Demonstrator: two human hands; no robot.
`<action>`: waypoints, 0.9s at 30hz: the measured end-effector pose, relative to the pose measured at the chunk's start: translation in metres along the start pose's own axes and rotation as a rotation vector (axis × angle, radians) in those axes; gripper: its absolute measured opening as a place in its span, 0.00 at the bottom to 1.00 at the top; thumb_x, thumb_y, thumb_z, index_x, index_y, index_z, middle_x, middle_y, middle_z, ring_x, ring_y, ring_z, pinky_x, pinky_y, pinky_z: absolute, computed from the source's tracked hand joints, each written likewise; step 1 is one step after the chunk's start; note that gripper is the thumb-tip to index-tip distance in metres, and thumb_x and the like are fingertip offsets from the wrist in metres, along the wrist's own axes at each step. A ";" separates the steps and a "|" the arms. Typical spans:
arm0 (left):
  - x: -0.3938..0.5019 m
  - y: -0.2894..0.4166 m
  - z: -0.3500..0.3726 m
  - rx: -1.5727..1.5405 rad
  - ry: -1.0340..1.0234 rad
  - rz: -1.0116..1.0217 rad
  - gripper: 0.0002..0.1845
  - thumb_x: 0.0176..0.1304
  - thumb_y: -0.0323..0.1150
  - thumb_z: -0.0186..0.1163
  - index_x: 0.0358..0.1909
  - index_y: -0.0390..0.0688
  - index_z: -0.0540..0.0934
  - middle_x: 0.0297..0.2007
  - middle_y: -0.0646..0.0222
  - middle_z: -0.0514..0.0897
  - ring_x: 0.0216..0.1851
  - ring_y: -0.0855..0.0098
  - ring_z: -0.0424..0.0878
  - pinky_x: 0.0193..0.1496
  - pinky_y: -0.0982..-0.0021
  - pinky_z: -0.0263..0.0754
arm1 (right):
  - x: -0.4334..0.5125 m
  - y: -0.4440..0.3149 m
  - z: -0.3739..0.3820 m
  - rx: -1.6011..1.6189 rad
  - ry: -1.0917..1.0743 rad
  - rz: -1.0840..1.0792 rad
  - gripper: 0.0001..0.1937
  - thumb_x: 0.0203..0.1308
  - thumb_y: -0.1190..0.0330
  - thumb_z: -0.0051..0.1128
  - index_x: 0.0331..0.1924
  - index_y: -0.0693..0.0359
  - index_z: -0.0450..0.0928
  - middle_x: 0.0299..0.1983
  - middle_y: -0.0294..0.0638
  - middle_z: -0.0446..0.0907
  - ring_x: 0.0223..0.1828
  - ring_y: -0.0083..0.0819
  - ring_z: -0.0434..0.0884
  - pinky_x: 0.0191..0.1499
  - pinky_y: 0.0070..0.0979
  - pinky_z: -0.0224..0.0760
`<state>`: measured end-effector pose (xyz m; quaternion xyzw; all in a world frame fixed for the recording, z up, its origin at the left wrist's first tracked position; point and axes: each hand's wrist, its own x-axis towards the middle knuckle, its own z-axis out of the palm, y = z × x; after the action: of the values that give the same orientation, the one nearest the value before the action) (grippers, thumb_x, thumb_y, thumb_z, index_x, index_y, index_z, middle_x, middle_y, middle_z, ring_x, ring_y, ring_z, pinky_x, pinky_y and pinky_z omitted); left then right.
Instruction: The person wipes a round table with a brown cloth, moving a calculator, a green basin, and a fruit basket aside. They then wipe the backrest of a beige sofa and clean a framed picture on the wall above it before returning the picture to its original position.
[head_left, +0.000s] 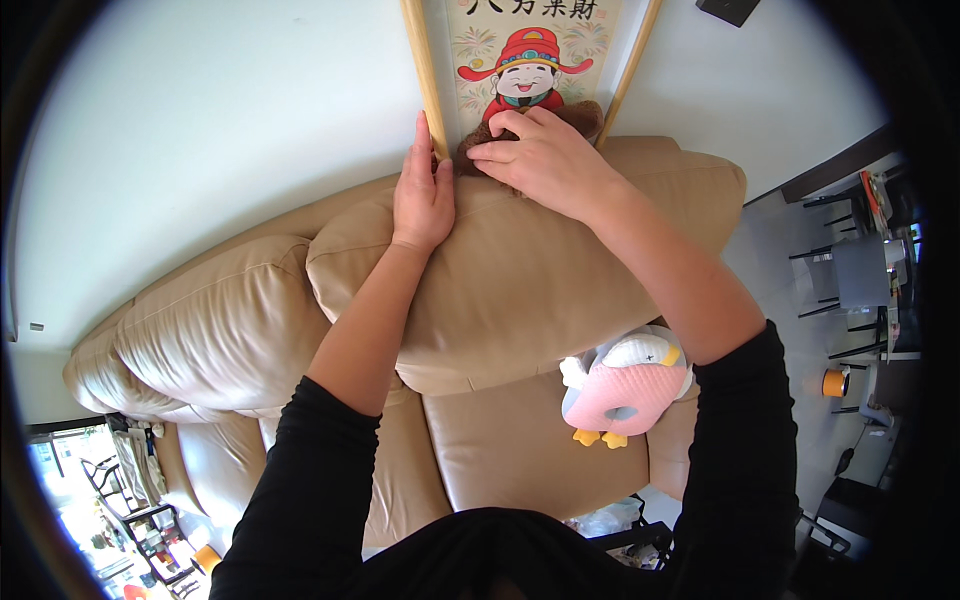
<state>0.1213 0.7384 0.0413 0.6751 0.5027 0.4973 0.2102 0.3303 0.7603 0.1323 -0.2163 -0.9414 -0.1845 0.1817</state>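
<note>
A framed picture (525, 64) with a light wooden frame and a cartoon figure in a red hat stands against the wall behind the sofa back. My left hand (426, 195) is upright against the lower left side of the frame, fingers extended along its edge. With bent fingers, my right hand (532, 154) touches a brown cloth (581, 118) at the picture's lower part; the hand hides some of it, and whether it grips the cloth is hard to tell. Both hands are just above the tan leather sofa back (517, 262).
A pink plush bird cushion (626, 394) lies on the sofa seat (525, 442) below my right forearm. A dark box-shaped object (727, 9) is on the wall at the upper right. Chairs (859, 270) stand beyond the sofa's right end, and a black rack (146, 525) at the lower left.
</note>
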 end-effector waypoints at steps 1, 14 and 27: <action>0.000 0.000 0.000 0.002 -0.007 -0.010 0.41 0.72 0.24 0.51 0.82 0.48 0.45 0.65 0.47 0.74 0.63 0.46 0.75 0.64 0.56 0.72 | -0.002 0.002 -0.003 -0.002 -0.055 -0.008 0.07 0.55 0.68 0.60 0.36 0.51 0.87 0.37 0.20 0.80 0.53 0.26 0.73 0.53 0.26 0.71; 0.001 -0.001 0.001 0.014 -0.012 -0.090 0.41 0.73 0.31 0.58 0.81 0.45 0.48 0.57 0.51 0.78 0.55 0.57 0.80 0.60 0.61 0.76 | -0.043 0.022 -0.048 -0.200 -0.448 0.422 0.08 0.56 0.72 0.59 0.36 0.53 0.89 0.40 0.24 0.84 0.54 0.31 0.75 0.48 0.32 0.74; 0.047 0.079 -0.028 -0.503 -0.049 -0.244 0.20 0.64 0.25 0.69 0.56 0.40 0.75 0.45 0.70 0.84 0.45 0.78 0.80 0.49 0.73 0.76 | -0.197 -0.081 -0.176 1.986 0.832 1.576 0.21 0.74 0.63 0.56 0.64 0.64 0.71 0.56 0.45 0.82 0.57 0.36 0.82 0.61 0.36 0.78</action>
<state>0.1331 0.7424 0.1365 0.5479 0.4357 0.5611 0.4417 0.5031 0.5503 0.1795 -0.4039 -0.1750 0.6766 0.5903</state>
